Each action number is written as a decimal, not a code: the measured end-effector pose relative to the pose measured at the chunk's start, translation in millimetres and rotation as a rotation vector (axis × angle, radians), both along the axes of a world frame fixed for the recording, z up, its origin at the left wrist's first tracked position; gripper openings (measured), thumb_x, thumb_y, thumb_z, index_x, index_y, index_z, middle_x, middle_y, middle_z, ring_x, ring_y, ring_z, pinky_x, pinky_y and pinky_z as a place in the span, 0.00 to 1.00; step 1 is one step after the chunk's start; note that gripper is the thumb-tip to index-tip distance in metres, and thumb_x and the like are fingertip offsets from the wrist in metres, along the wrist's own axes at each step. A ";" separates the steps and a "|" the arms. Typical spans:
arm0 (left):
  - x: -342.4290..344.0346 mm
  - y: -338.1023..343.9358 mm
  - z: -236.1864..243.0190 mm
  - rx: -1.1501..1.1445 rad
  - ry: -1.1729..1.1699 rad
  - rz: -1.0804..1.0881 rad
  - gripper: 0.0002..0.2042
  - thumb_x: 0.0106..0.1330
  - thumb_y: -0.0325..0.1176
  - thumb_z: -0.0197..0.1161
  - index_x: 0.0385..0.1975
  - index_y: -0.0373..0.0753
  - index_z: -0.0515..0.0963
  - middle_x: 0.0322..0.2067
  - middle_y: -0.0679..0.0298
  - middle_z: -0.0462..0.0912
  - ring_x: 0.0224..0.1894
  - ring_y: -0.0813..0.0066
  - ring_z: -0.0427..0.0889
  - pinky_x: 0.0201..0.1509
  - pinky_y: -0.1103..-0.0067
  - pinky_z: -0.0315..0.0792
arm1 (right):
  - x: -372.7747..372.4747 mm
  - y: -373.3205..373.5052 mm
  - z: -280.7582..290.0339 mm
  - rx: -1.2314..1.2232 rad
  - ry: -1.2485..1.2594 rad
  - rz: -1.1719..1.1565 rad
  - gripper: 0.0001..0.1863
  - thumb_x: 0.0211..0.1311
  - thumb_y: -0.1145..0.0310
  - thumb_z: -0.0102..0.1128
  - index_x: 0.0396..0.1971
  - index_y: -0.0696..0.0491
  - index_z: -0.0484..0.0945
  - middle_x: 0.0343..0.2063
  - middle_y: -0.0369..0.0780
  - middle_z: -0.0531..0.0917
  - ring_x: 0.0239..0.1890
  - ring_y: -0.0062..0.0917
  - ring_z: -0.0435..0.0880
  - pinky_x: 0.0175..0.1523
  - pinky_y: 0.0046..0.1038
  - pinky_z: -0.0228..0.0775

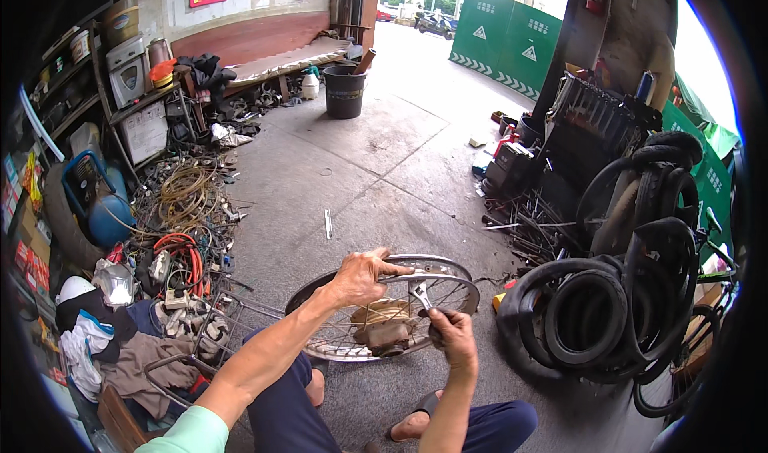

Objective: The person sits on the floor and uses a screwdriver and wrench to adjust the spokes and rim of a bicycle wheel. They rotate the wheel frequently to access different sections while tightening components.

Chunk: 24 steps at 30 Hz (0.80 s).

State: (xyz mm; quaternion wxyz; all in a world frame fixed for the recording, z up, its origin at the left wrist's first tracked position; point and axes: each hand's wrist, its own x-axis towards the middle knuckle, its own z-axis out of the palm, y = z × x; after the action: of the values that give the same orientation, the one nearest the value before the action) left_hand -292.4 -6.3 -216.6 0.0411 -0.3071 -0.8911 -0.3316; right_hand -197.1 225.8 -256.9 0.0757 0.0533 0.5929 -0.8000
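Observation:
A spoked metal wheel (298,307) lies low between my knees, with a second rim seen along its top and a grimy hub housing (384,333) at the middle. My left hand (360,281) grips the upper rim at the back, index finger stretched along it. My right hand (452,333) holds the handle of a silver adjustable wrench (422,291), whose head is against the upper rim, just right of my left fingertips. Whether the jaws clamp anything is too small to tell.
Black tyres (584,301) are piled at the right beside loose metal rods (524,221). Hoses (184,185), clothing (144,365) and assorted parts crowd the left. A black bucket (344,97) stands farther back on the concrete floor (368,149), near green hoarding (496,29).

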 end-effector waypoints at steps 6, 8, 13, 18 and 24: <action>16.3 2.5 9.8 -0.043 -0.022 -0.028 0.34 0.43 0.22 0.58 0.53 0.63 0.82 0.37 0.63 0.79 0.35 0.67 0.80 0.42 0.71 0.77 | -36.5 60.7 -28.2 -0.089 -0.033 0.236 0.10 0.66 0.66 0.64 0.26 0.55 0.80 0.13 0.27 0.69 0.11 0.10 0.60 0.16 0.18 0.46; 15.5 6.3 14.5 -0.048 -0.014 -0.041 0.36 0.42 0.19 0.57 0.54 0.62 0.82 0.35 0.64 0.78 0.34 0.69 0.78 0.41 0.73 0.77 | -31.3 57.3 -37.0 -0.185 -0.050 0.234 0.11 0.68 0.66 0.61 0.28 0.57 0.80 0.12 0.27 0.66 0.10 0.11 0.57 0.16 0.18 0.45; 6.2 10.6 12.2 -0.053 -0.131 -0.043 0.35 0.42 0.17 0.55 0.51 0.59 0.84 0.33 0.68 0.76 0.31 0.76 0.73 0.37 0.78 0.72 | 13.8 54.3 -78.2 -0.423 0.018 -0.062 0.13 0.72 0.65 0.55 0.33 0.59 0.80 0.11 0.28 0.65 0.09 0.10 0.55 0.14 0.15 0.45; -3.5 10.0 5.9 0.001 -0.127 -0.040 0.33 0.44 0.17 0.55 0.51 0.58 0.84 0.28 0.72 0.72 0.29 0.79 0.70 0.35 0.83 0.66 | 37.5 -4.4 -53.2 -0.155 -0.023 -0.317 0.11 0.70 0.66 0.59 0.35 0.59 0.82 0.16 0.26 0.69 0.15 0.07 0.61 0.18 0.14 0.49; -5.8 11.7 1.3 -0.006 -0.061 -0.005 0.32 0.46 0.20 0.56 0.53 0.59 0.83 0.24 0.70 0.64 0.25 0.78 0.68 0.33 0.80 0.65 | 31.8 -83.0 -35.9 -0.004 0.169 -0.534 0.11 0.71 0.68 0.57 0.34 0.60 0.80 0.17 0.25 0.70 0.19 0.08 0.62 0.21 0.18 0.50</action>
State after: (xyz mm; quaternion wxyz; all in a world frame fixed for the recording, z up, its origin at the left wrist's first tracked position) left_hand -298.3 5.3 -215.3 0.0121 -0.2991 -0.8922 -0.3382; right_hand -165.3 142.8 -292.8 -0.1873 0.1405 0.5603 -0.7945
